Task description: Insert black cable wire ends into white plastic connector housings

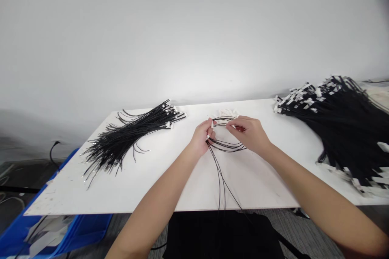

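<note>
Several thin black wires [226,147] run in loops between my two hands, above the white table. My left hand [203,135] is closed on white connectors [212,124] at the wires' left end. Loose wire tails [219,172] hang from it past the table's front edge. My right hand [247,132] pinches the upper wires between thumb and fingertips, and the lower loops pass behind or under it. A small heap of white connectors [228,112] lies on the table just beyond my hands.
A bundle of black wires with white connectors [130,135] lies at the left. A bigger pile of black wires [340,121] with white ends covers the right side. The white table [164,170] meets a wall behind. A blue bin [88,230] stands below at the left.
</note>
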The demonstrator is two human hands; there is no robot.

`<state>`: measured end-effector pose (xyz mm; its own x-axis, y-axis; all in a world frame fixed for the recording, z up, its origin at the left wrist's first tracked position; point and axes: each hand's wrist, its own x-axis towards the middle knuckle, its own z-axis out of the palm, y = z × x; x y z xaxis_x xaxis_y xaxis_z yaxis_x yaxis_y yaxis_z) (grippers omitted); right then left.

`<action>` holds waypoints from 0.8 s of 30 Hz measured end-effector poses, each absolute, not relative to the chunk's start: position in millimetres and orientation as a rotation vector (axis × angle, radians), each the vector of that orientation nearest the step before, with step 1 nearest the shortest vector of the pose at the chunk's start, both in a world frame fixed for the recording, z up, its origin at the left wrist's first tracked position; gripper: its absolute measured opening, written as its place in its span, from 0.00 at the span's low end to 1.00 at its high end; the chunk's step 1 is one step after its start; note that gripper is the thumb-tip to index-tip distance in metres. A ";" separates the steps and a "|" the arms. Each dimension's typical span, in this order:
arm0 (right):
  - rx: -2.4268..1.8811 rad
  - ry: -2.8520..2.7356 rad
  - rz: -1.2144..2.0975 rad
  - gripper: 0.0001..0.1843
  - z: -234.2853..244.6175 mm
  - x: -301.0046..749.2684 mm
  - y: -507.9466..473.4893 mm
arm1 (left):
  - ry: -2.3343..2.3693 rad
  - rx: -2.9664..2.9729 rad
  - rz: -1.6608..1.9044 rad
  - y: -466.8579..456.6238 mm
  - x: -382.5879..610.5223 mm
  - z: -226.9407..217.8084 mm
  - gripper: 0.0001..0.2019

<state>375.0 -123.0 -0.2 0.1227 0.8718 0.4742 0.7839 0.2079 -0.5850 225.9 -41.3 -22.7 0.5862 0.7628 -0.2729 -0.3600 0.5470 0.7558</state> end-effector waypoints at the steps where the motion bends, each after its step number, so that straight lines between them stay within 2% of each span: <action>1: -1.567 -1.672 0.115 0.08 -1.0 375.0 -123.0 | 0.638 0.696 0.716 -41.4 225.9 -22.6 0.16; 24: -1.552 -1.715 0.018 0.09 -6.7 370.8 -122.6 | 0.639 0.724 0.731 -44.8 225.5 -21.5 0.17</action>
